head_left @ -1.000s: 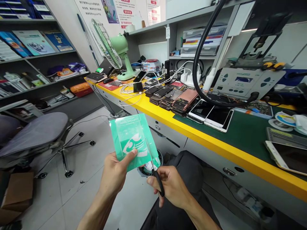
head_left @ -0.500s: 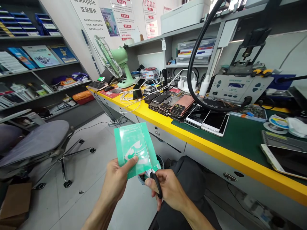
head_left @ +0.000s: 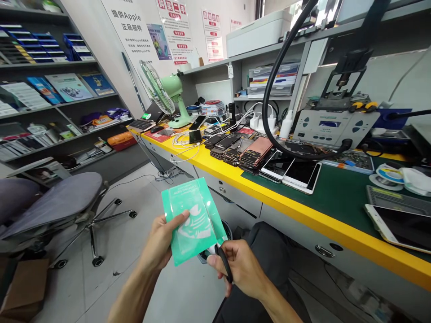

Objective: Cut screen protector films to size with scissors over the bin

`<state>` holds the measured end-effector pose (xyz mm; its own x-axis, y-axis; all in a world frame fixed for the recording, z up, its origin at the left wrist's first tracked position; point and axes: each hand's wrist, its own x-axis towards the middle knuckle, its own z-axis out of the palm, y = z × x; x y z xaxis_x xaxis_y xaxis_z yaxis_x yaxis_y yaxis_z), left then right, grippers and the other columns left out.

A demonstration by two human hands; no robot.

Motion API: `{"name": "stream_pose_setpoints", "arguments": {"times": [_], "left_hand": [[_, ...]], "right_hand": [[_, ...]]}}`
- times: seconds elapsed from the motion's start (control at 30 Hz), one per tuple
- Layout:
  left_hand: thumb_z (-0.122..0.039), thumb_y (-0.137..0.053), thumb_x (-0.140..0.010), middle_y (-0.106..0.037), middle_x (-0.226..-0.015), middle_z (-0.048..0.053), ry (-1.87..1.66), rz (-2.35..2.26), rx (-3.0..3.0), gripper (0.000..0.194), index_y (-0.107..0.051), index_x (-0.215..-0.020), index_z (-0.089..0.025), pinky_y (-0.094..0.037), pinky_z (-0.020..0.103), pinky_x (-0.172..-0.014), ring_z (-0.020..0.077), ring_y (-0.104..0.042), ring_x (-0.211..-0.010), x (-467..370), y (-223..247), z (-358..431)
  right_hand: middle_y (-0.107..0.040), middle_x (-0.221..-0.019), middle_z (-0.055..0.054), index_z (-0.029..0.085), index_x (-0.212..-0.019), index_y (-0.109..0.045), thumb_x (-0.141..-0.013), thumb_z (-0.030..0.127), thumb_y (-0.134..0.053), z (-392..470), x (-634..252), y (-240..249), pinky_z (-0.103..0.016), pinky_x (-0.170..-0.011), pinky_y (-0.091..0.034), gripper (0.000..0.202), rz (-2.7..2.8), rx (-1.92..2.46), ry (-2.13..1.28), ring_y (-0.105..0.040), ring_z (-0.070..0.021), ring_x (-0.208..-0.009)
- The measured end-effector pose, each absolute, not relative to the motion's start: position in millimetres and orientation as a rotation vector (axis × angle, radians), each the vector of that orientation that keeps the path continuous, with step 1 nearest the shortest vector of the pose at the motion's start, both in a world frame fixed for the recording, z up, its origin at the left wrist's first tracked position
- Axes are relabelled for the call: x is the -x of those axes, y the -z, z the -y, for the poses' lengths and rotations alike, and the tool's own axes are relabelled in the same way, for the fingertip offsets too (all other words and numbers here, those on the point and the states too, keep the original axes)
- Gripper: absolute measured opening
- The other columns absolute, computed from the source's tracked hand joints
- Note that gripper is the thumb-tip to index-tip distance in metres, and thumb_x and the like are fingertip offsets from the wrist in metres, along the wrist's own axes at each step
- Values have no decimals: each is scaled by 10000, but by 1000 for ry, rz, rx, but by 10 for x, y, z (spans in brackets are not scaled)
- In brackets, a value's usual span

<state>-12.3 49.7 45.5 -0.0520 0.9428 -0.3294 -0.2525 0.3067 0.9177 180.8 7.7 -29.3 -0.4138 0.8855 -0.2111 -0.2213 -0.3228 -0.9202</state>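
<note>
**Trimming green pouch with scissors, off the bench**

Left hand (head_left: 161, 244) pinches the pouch (head_left: 192, 220) on its left edge, thumb on the printed face, fingers behind. Right hand (head_left: 240, 267) is closed around the black scissors (head_left: 222, 260), fingers through the handles. Blades run up under the pouch's lower right corner; can't tell from this angle whether they're open or already biting, the pouch hides most of them.

Pouch location: in the air in front of the lap, over the floor, well clear of the bench (head_left: 303, 211). A bin (head_left: 226, 226) sits just behind and below it.

Orientation: flat face toward the camera, long axis running from lower right to upper left, tilted a bit left of vertical. Printed strip end is at the top, pointing away and up toward the fan (head_left: 161, 92). Bottom end is near the scissors.

How I'd do the cut well:
- keep the pinch close to the cut line so the film stays taut and doesn't fold into the blades
- cut parallel to the right edge, near the seam, so the contents aren't nicked
- long strokes, don't fully close the tips, avoids jagged steps
- hold it over the bin so the offcut drops in
</note>
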Motion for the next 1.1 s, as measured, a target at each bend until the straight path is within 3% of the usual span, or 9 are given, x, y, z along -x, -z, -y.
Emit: {"name": "stream_pose_setpoints", "arguments": {"times": [0.47,0.7,1.1], "left_hand": [[-340,-897,-644,-700,-698,73,-1207,-1251,-789,299,-744,-744,-103,-552,303,-548,199,-641,-593,93,-452,-421],[-343,-868,-700,-662,-684,50,-1142,-1258,-787,283,-703,-714,-114,-541,297,-550,179,-622,-585,132,-408,-474],[-382,-853,-727,-637,-682,48,-1077,-1272,-874,320,-692,-730,-105,-543,298,-548,174,-605,-589,137,-447,-508]], "right_hand": [[-574,-511,25,154,-561,-509,-673,537,-853,-46,-1809,324,-180,-290,-430,527,1104,947,-1848,-478,-69,-297],[-578,-497,21,147,-558,-515,-642,534,-869,-63,-1800,323,-194,-295,-436,531,1065,924,-1890,-509,-91,-289],[-604,-520,-1,138,-591,-540,-744,581,-788,-44,-1834,412,-178,-275,-404,530,1083,876,-1881,-539,-105,-299]]}}
